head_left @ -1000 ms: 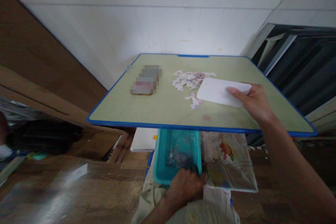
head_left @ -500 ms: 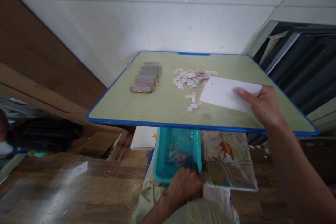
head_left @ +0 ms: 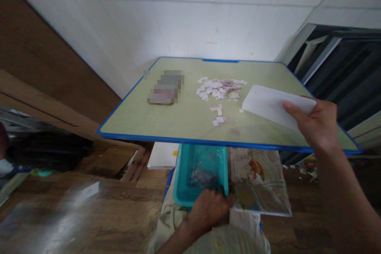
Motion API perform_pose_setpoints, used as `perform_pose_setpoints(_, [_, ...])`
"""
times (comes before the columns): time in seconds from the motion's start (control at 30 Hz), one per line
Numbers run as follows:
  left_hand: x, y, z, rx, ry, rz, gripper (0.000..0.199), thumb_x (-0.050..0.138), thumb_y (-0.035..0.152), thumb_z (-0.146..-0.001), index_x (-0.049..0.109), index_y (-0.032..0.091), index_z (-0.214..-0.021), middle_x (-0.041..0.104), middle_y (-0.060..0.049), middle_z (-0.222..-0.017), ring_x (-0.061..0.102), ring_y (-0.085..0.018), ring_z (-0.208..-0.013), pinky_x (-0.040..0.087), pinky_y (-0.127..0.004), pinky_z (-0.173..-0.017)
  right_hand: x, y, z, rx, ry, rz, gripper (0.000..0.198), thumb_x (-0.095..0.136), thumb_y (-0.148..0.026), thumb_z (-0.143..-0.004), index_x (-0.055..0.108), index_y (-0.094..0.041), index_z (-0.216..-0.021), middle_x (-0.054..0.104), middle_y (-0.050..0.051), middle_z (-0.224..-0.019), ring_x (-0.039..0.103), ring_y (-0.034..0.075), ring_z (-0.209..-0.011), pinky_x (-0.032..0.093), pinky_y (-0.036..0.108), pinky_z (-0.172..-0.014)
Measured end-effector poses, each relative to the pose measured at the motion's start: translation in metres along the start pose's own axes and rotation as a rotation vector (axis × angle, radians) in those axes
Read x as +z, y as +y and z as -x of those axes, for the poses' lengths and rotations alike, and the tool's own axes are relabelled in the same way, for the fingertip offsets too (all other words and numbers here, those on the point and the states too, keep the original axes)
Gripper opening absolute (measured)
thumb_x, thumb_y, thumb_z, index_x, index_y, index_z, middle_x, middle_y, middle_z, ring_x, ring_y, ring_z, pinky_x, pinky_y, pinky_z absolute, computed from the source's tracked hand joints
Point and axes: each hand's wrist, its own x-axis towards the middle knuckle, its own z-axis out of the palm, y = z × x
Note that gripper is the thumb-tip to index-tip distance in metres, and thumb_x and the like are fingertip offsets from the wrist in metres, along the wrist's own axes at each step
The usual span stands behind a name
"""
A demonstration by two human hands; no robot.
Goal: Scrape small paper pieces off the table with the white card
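My right hand is closed on a flat white plastic card, thumb on top, held over the right part of the table. Left of the card lies a pile of small paper pieces, pale with some pinkish ones. A few loose paper pieces lie nearer the table's front edge. Below that edge, my left hand is closed around the near right rim of a teal plastic tray. Inside the tray is a small dark, purplish heap that I cannot make out clearly.
A blurred-out phone-like object rests on the left of the blue-edged table. Under the table are a white notebook and a patterned plastic-covered sheet. A white wall stands behind; dark panels lean at right.
My right hand and the white card have moved right, away from the paper pile, uncovering its right end. My left hand and the tray have stayed put.
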Motion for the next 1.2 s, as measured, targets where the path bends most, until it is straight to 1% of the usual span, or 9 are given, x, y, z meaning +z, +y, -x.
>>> perform_pose_setpoints(0.1, [-0.002,0.000,0.000,-0.001,-0.012,-0.002,0.019,0.042,0.016,-0.083,0.046,0.019,-0.102,0.059,-0.005,-0.067,0.058,-0.020,-0.059,0.043,-0.027,-0.048,0.006,-0.002,0.006,-0.087,0.004,0.100,0.015,0.059,-0.032,-0.067,0.063,-0.018,-0.069,0.050,-0.003,-0.058,0.039,0.008,-0.049,0.030,0.020,-0.045])
perform_pose_setpoints(0.23, [-0.004,0.000,0.000,0.001,-0.013,0.002,0.024,0.042,0.015,-0.083,0.044,0.018,-0.107,0.059,-0.006,-0.067,0.058,-0.021,-0.060,0.044,-0.028,-0.048,0.019,-0.007,0.009,-0.147,-0.136,0.091,0.018,0.056,-0.032,-0.069,0.057,-0.017,-0.060,0.044,-0.003,-0.053,0.036,0.007,-0.048,0.027,0.019,-0.044])
perform_pose_setpoints(0.33, [-0.001,0.000,0.000,-0.002,0.009,-0.001,0.026,0.042,0.014,-0.083,0.044,0.018,-0.108,0.060,-0.005,-0.066,0.058,-0.021,-0.058,0.043,-0.028,-0.048,0.021,-0.009,0.009,-0.135,-0.204,0.086,0.021,0.056,-0.032,-0.070,0.053,-0.016,-0.056,0.037,-0.004,-0.049,0.030,0.005,-0.045,0.022,0.019,-0.040])
perform_pose_setpoints(0.53, [0.002,-0.001,0.000,0.001,0.046,0.015,0.018,0.044,0.015,-0.082,0.047,0.019,-0.099,0.059,-0.005,-0.066,0.058,-0.021,-0.058,0.043,-0.028,-0.048,0.016,-0.010,0.010,-0.067,-0.120,-0.082,0.014,0.061,-0.030,-0.066,0.059,-0.016,-0.063,0.049,-0.003,-0.058,0.040,0.006,-0.049,0.029,0.019,-0.044])
perform_pose_setpoints(0.63, [0.002,-0.001,0.000,-0.006,0.040,0.020,0.015,0.044,0.017,-0.082,0.048,0.019,-0.097,0.059,-0.004,-0.067,0.058,-0.021,-0.059,0.043,-0.028,-0.048,0.019,-0.012,0.010,-0.095,-0.147,-0.043,0.014,0.060,-0.030,-0.067,0.058,-0.017,-0.062,0.045,-0.004,-0.054,0.037,0.006,-0.047,0.028,0.019,-0.043])
perform_pose_setpoints(0.87, [0.003,0.000,0.001,0.009,0.045,-0.012,0.022,0.044,0.015,-0.082,0.044,0.018,-0.104,0.059,-0.005,-0.066,0.058,-0.021,-0.057,0.043,-0.028,-0.046,0.027,-0.020,0.010,-0.158,-0.224,0.080,0.020,0.056,-0.033,-0.070,0.055,-0.018,-0.058,0.040,-0.003,-0.052,0.032,0.006,-0.046,0.023,0.019,-0.041])
perform_pose_setpoints(1.03, [0.007,-0.001,-0.001,0.016,0.082,-0.005,0.019,0.046,0.017,-0.081,0.047,0.019,-0.100,0.059,-0.003,-0.062,0.058,-0.021,-0.053,0.043,-0.027,-0.043,0.022,-0.017,0.008,-0.184,-0.076,0.093,0.017,0.057,-0.033,-0.069,0.058,-0.017,-0.063,0.046,-0.002,-0.055,0.036,0.007,-0.047,0.025,0.020,-0.042])
perform_pose_setpoints(1.1, [0.009,-0.002,-0.002,0.017,0.115,-0.013,0.023,0.046,0.017,-0.081,0.046,0.019,-0.103,0.058,-0.003,-0.061,0.057,-0.021,-0.051,0.043,-0.028,-0.041,0.021,-0.018,0.008,-0.191,-0.093,0.084,0.018,0.057,-0.032,-0.069,0.057,-0.017,-0.060,0.044,-0.002,-0.054,0.035,0.007,-0.047,0.025,0.020,-0.042])
perform_pose_setpoints(1.2, [0.010,-0.002,-0.002,0.017,0.142,-0.020,0.026,0.046,0.016,-0.080,0.044,0.019,-0.106,0.058,-0.002,-0.060,0.056,-0.021,-0.048,0.042,-0.028,-0.039,0.023,-0.024,0.010,-0.199,-0.196,0.086,0.021,0.056,-0.031,-0.070,0.052,-0.016,-0.056,0.040,-0.003,-0.052,0.032,0.006,-0.045,0.024,0.020,-0.041])
